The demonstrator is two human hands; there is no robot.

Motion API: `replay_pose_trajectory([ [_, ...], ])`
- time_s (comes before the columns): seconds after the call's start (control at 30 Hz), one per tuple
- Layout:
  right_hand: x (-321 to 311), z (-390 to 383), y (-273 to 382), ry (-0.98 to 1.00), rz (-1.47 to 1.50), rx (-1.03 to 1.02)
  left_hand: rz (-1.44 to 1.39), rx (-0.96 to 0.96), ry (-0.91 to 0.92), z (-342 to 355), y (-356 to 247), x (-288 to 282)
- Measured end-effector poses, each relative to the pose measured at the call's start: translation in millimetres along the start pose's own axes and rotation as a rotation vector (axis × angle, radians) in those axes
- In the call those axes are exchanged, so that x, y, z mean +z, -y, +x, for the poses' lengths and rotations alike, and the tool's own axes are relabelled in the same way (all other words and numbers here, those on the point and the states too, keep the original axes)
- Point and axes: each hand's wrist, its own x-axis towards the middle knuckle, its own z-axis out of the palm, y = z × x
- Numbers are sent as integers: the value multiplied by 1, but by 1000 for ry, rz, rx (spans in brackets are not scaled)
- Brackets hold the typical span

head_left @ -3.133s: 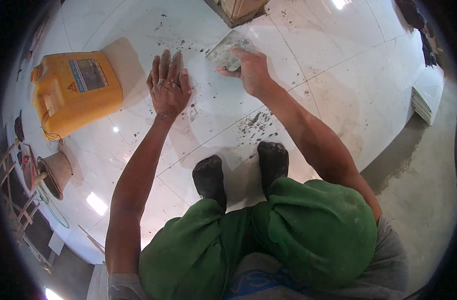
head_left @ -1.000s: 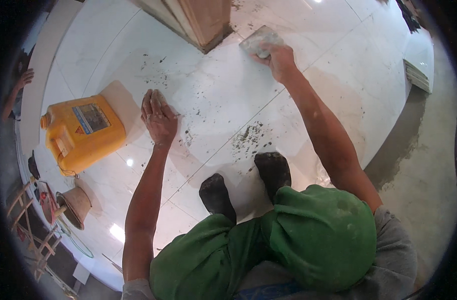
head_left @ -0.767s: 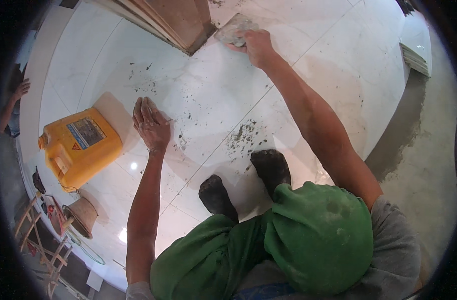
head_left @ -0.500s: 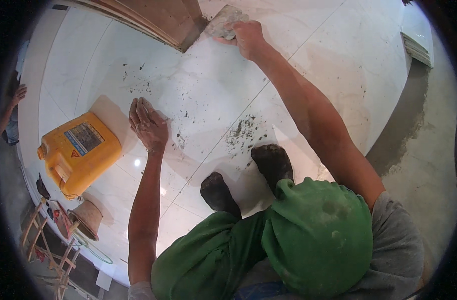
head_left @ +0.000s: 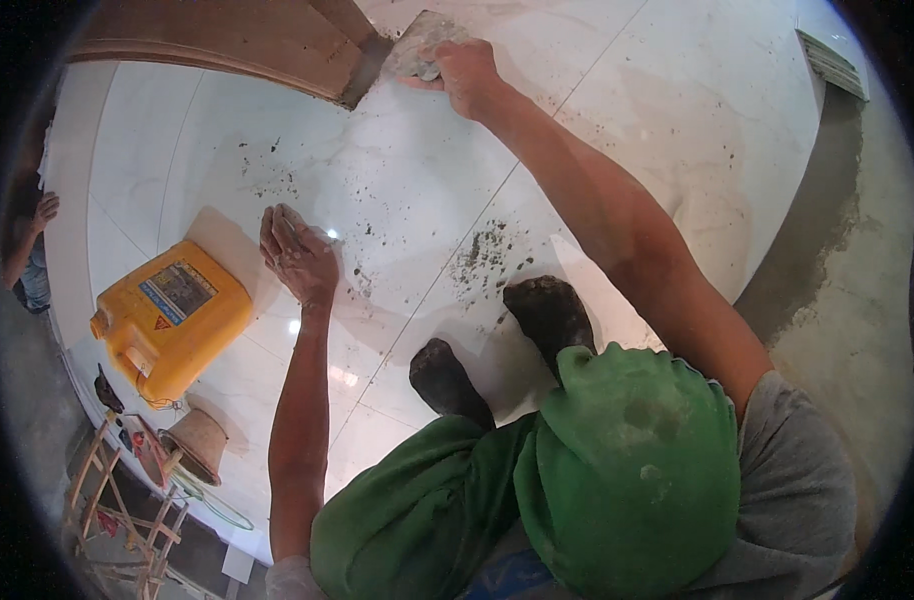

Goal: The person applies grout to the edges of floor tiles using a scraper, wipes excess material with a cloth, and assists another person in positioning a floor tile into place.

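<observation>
My right hand [head_left: 465, 78] is up past the yellow jerrycan [head_left: 182, 315] and well over to its right. My fingers and thumb there are bent around a flat grey piece [head_left: 420, 38] and have hold of it. I can't tell what the piece is made of. It is up and to the right of the jerrycan too, just beside the corner of the brown wooden panel [head_left: 227, 42]. That panel is past the jerrycan, on the side away from me.

My left hand [head_left: 302, 258] is near the jerrycan, on its right and a bit higher up. It is palm down, with the fingers almost straight and close together, and has nothing in it. It looks like it rests on the white floor tiles [head_left: 397, 160]. My skin there has pale muck on it.

Dark crumbs [head_left: 487, 250] lie on the tiles, well to the right of the jerrycan. My dark socks [head_left: 549, 315] are on that side too, but closer to me. A brown bucket [head_left: 199, 442] sits below the jerrycan, nearer to me. Far to the left of the jerrycan and a bit higher, I see another person's hand [head_left: 46, 210].
</observation>
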Motion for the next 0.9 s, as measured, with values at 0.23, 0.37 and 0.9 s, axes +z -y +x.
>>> replay_pose_trajectory([
  [0.23, 12, 2, 32, -9, 369, 418, -63, -38, -32, 4, -6, -10],
  [0.37, 21, 14, 109, -219, 864, 473, 29, -52, -12, -4, 20, -25],
  [0.9, 12, 18, 163, -319, 552, 789, 8, -63, 26, 6, -6, -16],
])
